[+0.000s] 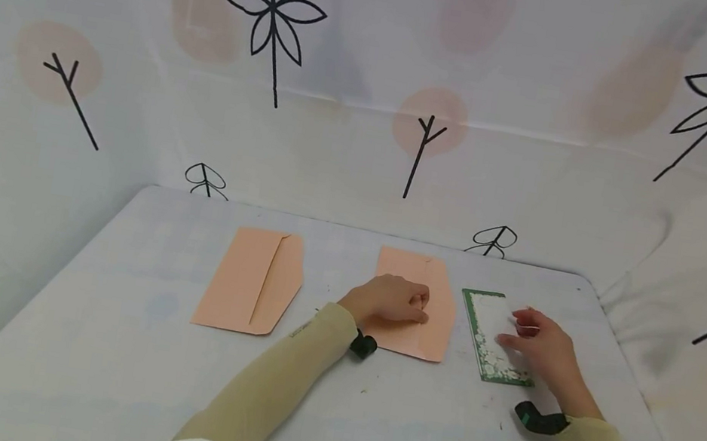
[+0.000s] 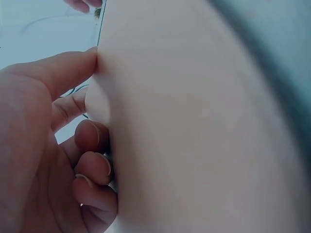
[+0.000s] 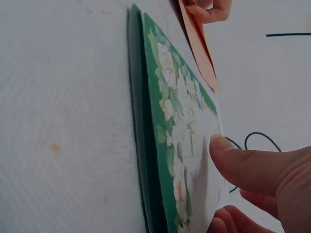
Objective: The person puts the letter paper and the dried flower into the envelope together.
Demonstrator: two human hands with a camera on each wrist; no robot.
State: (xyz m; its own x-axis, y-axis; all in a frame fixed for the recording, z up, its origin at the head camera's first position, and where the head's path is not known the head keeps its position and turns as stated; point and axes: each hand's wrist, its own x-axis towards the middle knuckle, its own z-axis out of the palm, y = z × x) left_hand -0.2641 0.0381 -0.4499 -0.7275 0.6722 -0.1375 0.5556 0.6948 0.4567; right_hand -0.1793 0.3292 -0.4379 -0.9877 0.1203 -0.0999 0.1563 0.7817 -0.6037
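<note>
My left hand [image 1: 391,299] lies over a peach paper envelope [image 1: 435,339]. Its thumb and index finger [image 2: 70,104] meet at the paper's edge and seem to pinch it; the other fingers curl against the envelope. To the right of it lies a card [image 1: 489,359] with a green border and white flowers. Above the card's right side is my right hand [image 1: 546,352], fingers loosely bent and apart. In the right wrist view the thumb [image 3: 248,165] is over or beside the card; contact is unclear.
A second peach envelope [image 1: 239,272], with a pointed flap side, lies on the left of the white table [image 1: 119,368]. Small bits lie on the tabletop. Behind the table hangs a pale cloth [image 1: 350,151] printed with plants.
</note>
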